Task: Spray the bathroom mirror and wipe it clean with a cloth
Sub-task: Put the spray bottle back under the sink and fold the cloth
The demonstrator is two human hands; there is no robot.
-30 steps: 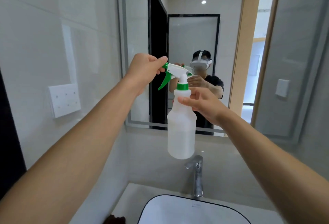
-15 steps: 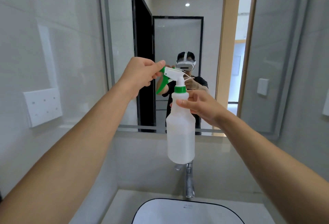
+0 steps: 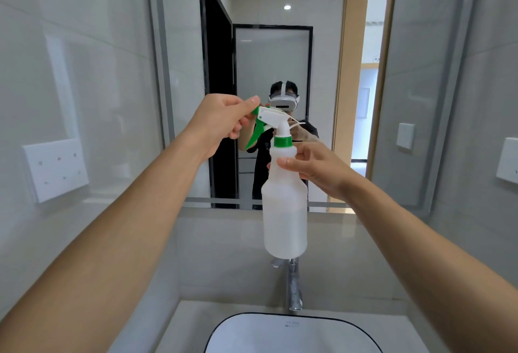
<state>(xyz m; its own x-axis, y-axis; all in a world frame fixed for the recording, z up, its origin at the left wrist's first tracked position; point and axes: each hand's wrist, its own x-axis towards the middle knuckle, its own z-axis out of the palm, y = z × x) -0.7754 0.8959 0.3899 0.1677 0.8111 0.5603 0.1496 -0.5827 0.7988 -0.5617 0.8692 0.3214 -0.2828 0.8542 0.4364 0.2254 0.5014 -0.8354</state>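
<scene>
A white translucent spray bottle point(image 3: 284, 212) with a green collar and green trigger hangs upright in front of the bathroom mirror point(image 3: 280, 58). My right hand point(image 3: 314, 167) grips the bottle at its shoulder, just below the collar. My left hand point(image 3: 221, 123) pinches the green nozzle tip at the front of the white spray head, thumb on top. The nozzle points left, along the mirror. No cloth is in view. The mirror shows a person's reflection holding the same bottle.
A chrome faucet point(image 3: 294, 285) stands below the bottle, behind a white basin point(image 3: 291, 333) with a dark rim. A white socket plate point(image 3: 54, 169) is on the left tiled wall, and a white switch point(image 3: 507, 163) on the right wall.
The view has shifted slightly so the mirror and bottle sit more central. Both hands keep the same hold on the bottle and nozzle.
</scene>
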